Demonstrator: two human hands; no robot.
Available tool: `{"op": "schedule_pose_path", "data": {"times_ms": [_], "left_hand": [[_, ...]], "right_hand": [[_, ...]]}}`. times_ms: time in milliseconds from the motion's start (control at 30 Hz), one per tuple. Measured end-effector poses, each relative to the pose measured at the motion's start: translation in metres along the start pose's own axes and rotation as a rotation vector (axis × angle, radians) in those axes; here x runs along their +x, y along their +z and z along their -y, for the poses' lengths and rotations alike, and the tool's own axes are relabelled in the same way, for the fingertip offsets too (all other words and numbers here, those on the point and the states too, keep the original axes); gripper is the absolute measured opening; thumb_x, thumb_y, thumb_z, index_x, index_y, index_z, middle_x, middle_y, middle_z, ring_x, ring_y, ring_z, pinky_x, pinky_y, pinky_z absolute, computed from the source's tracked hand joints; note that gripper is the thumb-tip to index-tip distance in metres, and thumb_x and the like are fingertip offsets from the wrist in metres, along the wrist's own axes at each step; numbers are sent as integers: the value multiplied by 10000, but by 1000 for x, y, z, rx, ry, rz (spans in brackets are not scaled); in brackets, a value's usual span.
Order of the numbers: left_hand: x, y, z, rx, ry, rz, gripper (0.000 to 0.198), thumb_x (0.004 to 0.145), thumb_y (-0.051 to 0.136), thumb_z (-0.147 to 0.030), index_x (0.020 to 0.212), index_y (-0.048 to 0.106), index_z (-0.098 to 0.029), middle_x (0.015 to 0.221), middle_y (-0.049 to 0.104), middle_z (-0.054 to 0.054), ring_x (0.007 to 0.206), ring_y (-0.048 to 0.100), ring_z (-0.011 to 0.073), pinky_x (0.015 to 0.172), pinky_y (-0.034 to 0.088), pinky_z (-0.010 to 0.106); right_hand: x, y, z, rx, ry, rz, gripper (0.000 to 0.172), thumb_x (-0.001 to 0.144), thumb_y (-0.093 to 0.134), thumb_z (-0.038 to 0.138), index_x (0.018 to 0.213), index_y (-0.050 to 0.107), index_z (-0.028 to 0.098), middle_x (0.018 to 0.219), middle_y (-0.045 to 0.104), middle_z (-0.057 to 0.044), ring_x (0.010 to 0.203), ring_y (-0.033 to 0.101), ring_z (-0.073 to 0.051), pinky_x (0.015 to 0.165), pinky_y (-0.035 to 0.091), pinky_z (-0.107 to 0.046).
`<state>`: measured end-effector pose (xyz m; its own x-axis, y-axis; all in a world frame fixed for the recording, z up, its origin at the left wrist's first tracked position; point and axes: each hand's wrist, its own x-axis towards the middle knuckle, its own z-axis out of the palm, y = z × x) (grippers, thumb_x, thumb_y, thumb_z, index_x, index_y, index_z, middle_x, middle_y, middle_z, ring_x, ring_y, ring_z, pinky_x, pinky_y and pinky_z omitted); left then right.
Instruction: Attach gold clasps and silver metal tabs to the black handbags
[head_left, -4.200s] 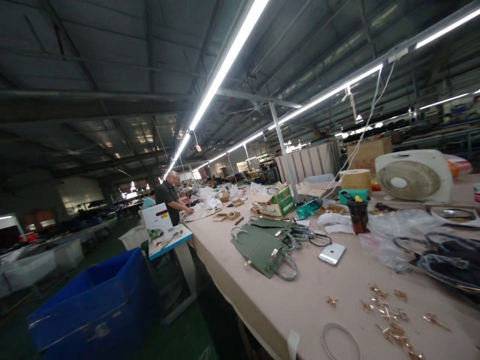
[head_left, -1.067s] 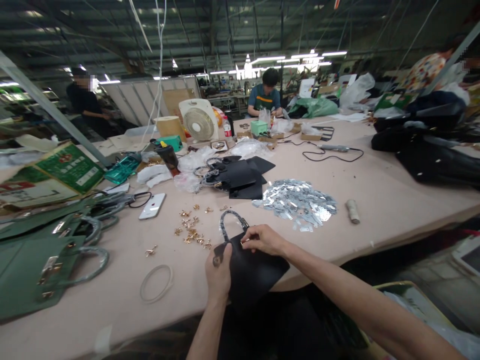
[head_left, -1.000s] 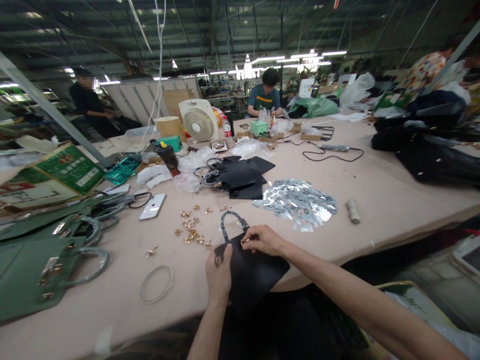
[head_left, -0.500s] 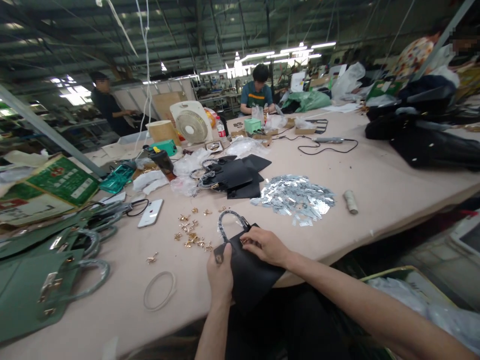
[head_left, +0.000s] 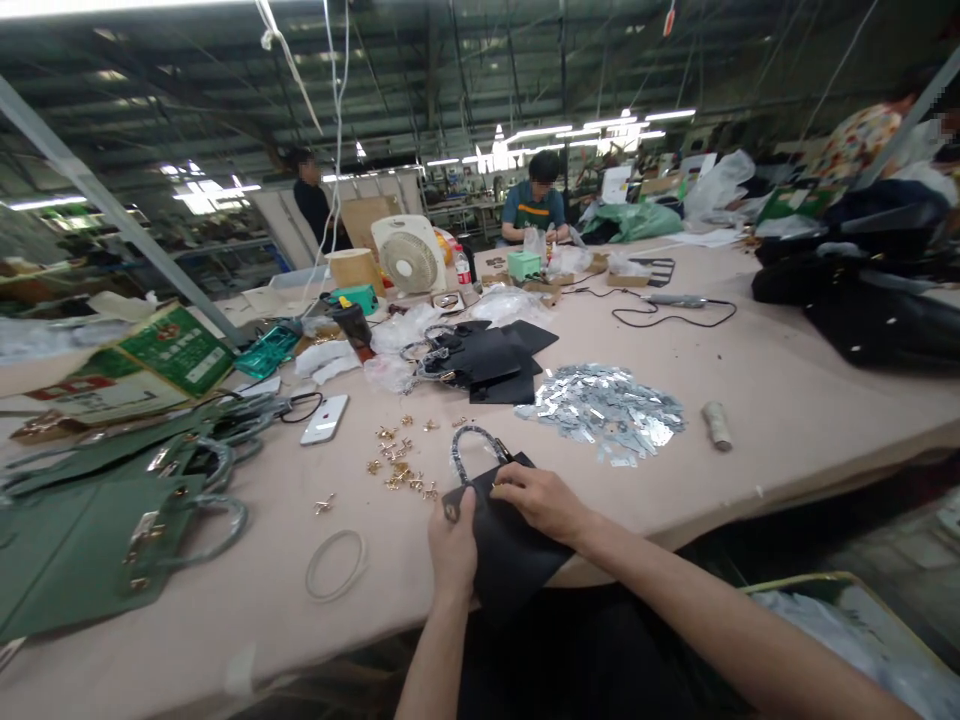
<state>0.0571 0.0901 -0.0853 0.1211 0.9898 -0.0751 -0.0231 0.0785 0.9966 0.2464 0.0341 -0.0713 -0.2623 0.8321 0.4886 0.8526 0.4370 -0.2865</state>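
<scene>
A black bag panel [head_left: 514, 555] with a plastic-wrapped loop handle [head_left: 469, 433] rests at the table's front edge. My left hand [head_left: 453, 545] grips its left side, thumb on top. Over its upper part, my right hand [head_left: 546, 503] is closed in a pinch on a small gold fitting [head_left: 496, 487], mostly hidden by the fingers. Loose gold fittings [head_left: 403, 473] lie scattered just beyond my left hand. Farther back and right is a heap of thin silver metal plates [head_left: 607, 405].
Green bag panels [head_left: 82, 545] with handles cover the left side, near a phone [head_left: 325, 419] and a ring of tape [head_left: 335, 566]. More black panels [head_left: 487, 362] lie mid-table. A spool [head_left: 716, 426] stands right. Behind are a fan [head_left: 409, 258] and a seated co-worker [head_left: 534, 205].
The view has turned slightly left, so everything sits a little farther right. Both hands stay on the black bag panel, the right one still pinching at its upper part.
</scene>
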Motion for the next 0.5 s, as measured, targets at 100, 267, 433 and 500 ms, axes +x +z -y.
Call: {"op": "schedule_pose_path", "data": {"times_ms": [100, 267, 433, 500], "left_hand": [[1, 1, -3, -10, -25, 31, 560, 745, 767, -665, 901, 756, -127, 816, 781, 89, 784, 714, 253, 710, 564, 328], [1, 0, -8, -38, -33, 67, 526, 758, 768, -629, 886, 764, -119, 826, 783, 95, 754, 706, 241, 698, 556, 323], [0, -2, -6, -44, -14, 63, 460, 792, 754, -594, 868, 741, -140, 782, 755, 66, 720, 673, 224, 681, 523, 310], [-2, -2, -5, -44, 12, 58, 434, 796, 756, -581, 854, 723, -152, 770, 737, 52, 720, 655, 217, 684, 511, 306]], "right_hand": [[5, -1, -9, 28, -72, 7, 287, 1056, 460, 147, 1169, 698, 260, 1173, 711, -54, 1030, 679, -182, 903, 549, -284], [7, -4, -23, 58, -184, 53, 332, 1040, 455, 127, 1175, 718, 276, 1182, 734, -53, 1046, 689, -200, 926, 552, -332], [3, -5, -18, 202, -101, -1, 303, 1055, 481, 190, 1235, 708, 279, 1190, 736, -73, 1053, 701, -203, 930, 568, -343], [1, -4, -14, 300, 22, -40, 297, 1044, 552, 247, 1314, 670, 279, 1171, 744, -75, 1043, 708, -208, 939, 576, -348]]}}
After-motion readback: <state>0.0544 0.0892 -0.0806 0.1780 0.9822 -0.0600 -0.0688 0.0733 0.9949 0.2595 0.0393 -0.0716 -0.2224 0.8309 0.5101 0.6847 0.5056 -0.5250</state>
